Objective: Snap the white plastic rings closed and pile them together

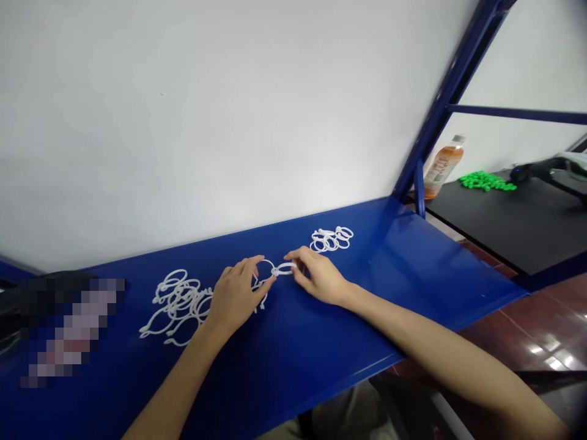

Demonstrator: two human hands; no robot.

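Between my hands, over the blue table [362, 342], two white plastic rings meet end to end. My left hand [236, 293] is closed on the left white ring [266, 262], thumb and fingers gripping its rim. The right white ring [285, 268] is pinched between the thumb and fingers of my right hand [318, 275]. The rings touch at a small knob in the middle; whether they are joined I cannot tell. More white pieces show just behind and below my left hand, partly hidden by it.
Left of my hands lies a pile of loose white rings [183, 299]. A smaller group of white rings [330, 239] sits near the wall. On the black table [495, 226] at right are a bottle [444, 168] and small green pieces [487, 181]. A blue frame post [440, 110] rises there.
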